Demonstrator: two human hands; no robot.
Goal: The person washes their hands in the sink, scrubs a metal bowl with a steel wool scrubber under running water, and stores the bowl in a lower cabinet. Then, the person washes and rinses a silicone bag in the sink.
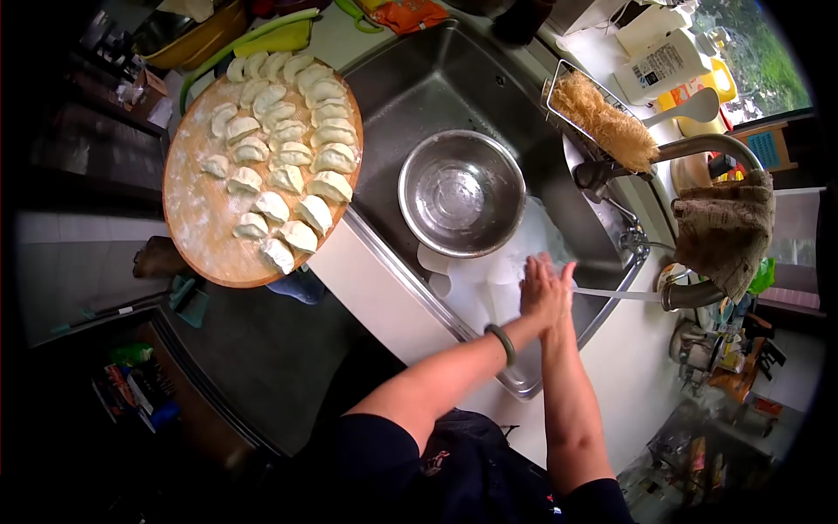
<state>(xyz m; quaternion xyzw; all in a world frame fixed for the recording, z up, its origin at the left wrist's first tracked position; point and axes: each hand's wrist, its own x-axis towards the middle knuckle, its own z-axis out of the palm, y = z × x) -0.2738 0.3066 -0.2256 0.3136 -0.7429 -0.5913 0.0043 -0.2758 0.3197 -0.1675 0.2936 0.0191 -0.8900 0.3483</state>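
Water stream (611, 294) running from the faucet (690, 297) at 3 o'clock, straight onto both hands over the sink (454, 79). Left hand (537, 293) and right hand (559, 288) pressed flat together, fingers straight, palms touching, holding nothing, green bangle (502, 343) on the left wrist. Just beside them at 10 o'clock, steel bowl (461, 192) upright in the basin above white plates (476, 284); well apart at 9 o'clock, round board (201, 236) of dumplings (288, 153) on the desk (375, 288).
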